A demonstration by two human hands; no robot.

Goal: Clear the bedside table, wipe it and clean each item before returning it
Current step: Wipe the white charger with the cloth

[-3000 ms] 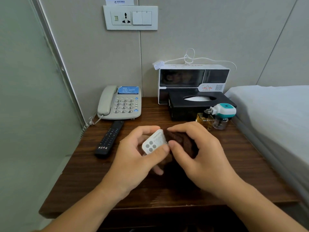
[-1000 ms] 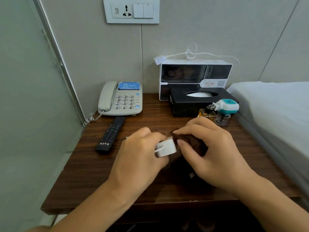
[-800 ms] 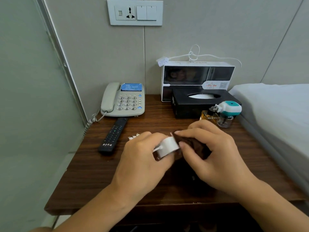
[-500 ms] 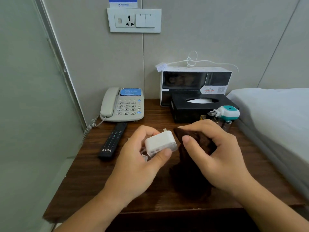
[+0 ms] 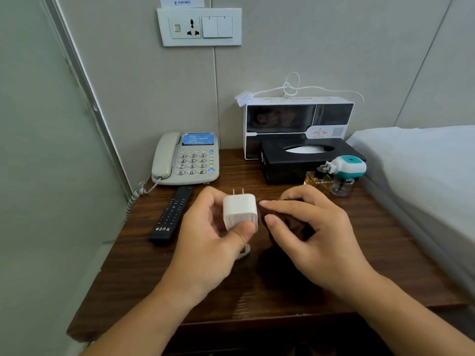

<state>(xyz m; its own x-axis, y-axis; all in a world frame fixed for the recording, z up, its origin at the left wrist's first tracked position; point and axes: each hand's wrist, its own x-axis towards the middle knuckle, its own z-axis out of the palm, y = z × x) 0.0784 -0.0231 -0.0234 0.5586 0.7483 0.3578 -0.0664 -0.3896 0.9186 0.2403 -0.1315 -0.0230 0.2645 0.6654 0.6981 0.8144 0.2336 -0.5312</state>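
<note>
- Two metal prongs stick up from the small white ribbed plastic charger plug (image 5: 239, 211), which I hold above the middle of the dark wood-grain bedside table (image 5: 144, 273), just in front of the black remote and the telephone.
- My left hand (image 5: 210, 242) is curled around the plug, thumb pressed on its lower front face and fingers behind it, so the right-hand side faces my cloth.
- My right hand (image 5: 316, 237) pinches a bunched dark brown cleaning cloth (image 5: 288, 222) between thumb and fingers, with the index finger stretched out so its tip touches the plug's side.
- To do this well, I think I should turn the plug face by face in my left hand and drag the cloth along the ribs, not across them, so dust comes out of the grooves.
- The prongs need a light pinch through the cloth; my guess is that a hard rub could bend them.
- A white cable end (image 5: 243, 253) shows below my left thumb; I cannot tell whether it is joined to the plug.
- Further out stand the long black remote control (image 5: 171, 214), the grey corded desk telephone (image 5: 185, 159), the black tissue box (image 5: 295, 163), an amber glass perfume bottle (image 5: 317, 181) and a white and teal plug-in repellent bottle (image 5: 344, 173).
- I would keep my elbows in, so I knock none of them.
</note>
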